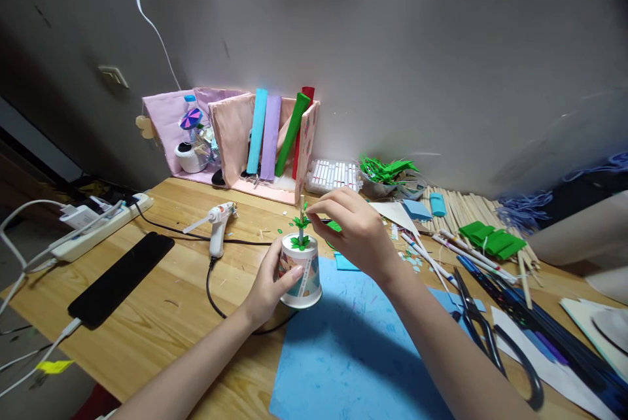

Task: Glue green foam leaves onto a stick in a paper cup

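My left hand (275, 280) is wrapped round an upside-down paper cup (308, 282) with a coloured print. From the cup's base rises a thin wooden stick (302, 205) with green leaf pieces (300, 242) around it in tiers. Near the top of the stick, the thumb and forefinger of my right hand (350, 227) are pinched together at a small green piece, perhaps a leaf. The fingertips partly cover that piece, and whether it touches the stick is unclear.
A glue gun (218, 229) stands left of the cup, its cable trailing behind. A phone (122, 279) and power strip (101, 227) lie further left. Scissors (483, 328), markers (483, 256) and wooden sticks (466, 207) crowd the right. A blue mat (358, 354) lies in front.
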`<state>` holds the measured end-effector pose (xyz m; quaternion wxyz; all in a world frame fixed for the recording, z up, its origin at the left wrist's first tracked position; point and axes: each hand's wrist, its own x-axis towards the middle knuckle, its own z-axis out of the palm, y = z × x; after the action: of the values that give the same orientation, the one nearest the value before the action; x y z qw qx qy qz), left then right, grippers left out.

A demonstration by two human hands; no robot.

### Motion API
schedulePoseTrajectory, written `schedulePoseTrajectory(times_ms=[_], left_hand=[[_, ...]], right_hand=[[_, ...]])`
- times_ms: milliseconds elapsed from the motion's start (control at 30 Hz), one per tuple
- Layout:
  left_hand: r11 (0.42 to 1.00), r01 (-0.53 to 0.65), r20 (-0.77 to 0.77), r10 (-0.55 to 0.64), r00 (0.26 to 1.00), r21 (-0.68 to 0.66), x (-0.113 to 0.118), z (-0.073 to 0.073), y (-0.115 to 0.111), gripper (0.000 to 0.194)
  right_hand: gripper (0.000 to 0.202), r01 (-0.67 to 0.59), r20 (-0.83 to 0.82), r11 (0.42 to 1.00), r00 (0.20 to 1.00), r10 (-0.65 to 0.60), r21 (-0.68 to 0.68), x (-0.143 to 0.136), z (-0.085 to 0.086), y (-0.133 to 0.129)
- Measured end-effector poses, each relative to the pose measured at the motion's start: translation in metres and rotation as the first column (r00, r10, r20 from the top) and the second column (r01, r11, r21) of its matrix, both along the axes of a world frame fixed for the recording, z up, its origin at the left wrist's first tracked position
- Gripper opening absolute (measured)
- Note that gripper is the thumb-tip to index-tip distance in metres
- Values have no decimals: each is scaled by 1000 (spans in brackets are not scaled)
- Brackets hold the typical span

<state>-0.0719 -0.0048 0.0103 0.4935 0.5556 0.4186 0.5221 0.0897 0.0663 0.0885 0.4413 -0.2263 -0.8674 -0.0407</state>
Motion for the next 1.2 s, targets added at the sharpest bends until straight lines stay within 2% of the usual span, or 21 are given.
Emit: schedulePoseTrajectory(times_ms=[700, 967, 1200], left_hand=[[1000, -2, 19, 1, 1000, 23, 0, 1, 0, 38], [998, -23, -33, 25, 999, 60, -2, 2, 0, 38], [998, -5, -12, 6, 1000, 63, -4, 0, 0, 44]], right_hand=[[12, 40, -22, 999, 999, -39, 32, 1, 0, -3], [10, 3, -46, 1000, 999, -1, 31, 2, 0, -3], [9, -55, -102, 998, 993, 58, 35, 2, 0, -3]])
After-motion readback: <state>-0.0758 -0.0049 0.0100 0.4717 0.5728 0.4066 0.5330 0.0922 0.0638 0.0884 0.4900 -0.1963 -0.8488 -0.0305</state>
